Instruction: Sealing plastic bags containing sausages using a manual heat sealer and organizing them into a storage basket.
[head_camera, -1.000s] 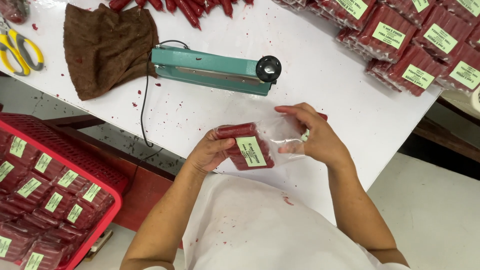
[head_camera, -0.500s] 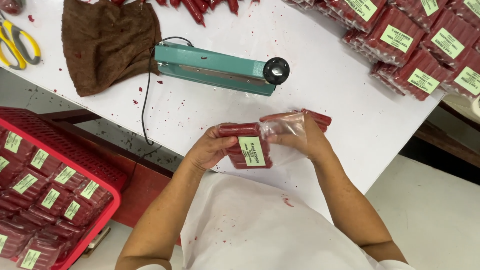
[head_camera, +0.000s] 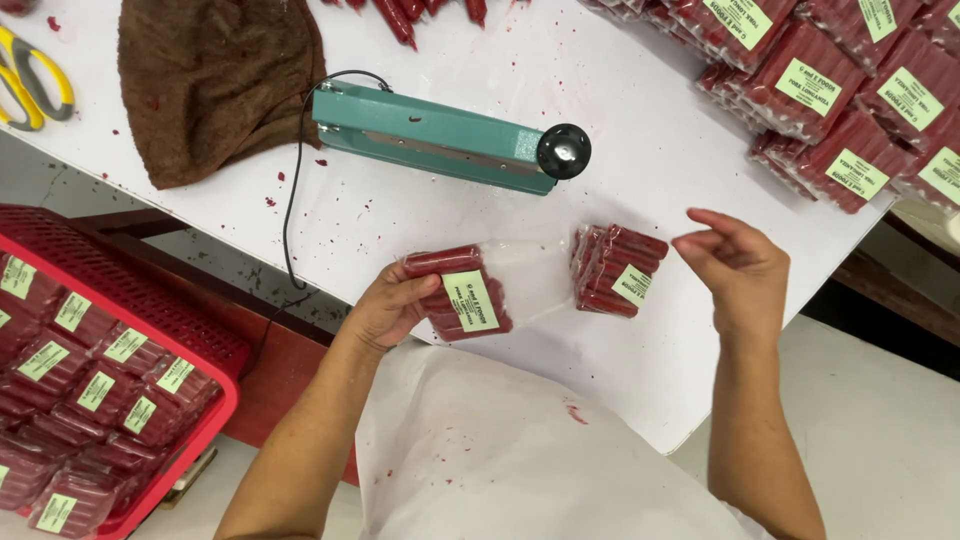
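My left hand (head_camera: 388, 308) grips a clear bag of red sausages with a green label (head_camera: 458, 293) at the near edge of the white table (head_camera: 640, 180). The bag's open end lies flat toward the right. A second labelled pack of red sausages (head_camera: 615, 271) lies on the table just right of it. Above and to the right of that pack hovers my right hand (head_camera: 735, 268), fingers loosely curled and holding nothing. A teal heat sealer (head_camera: 440, 140) with a black knob sits behind both packs.
A brown cloth (head_camera: 215, 80) and yellow-handled scissors (head_camera: 30, 85) lie at the far left. Several labelled packs (head_camera: 830, 90) pile at the far right. Loose red sausages (head_camera: 400, 15) lie along the far edge. A red crate (head_camera: 215, 380) of packs stands low on the left.
My right hand has let go of the bag it was working on and lifted away to the right. A second pack now lies uncovered on the table.
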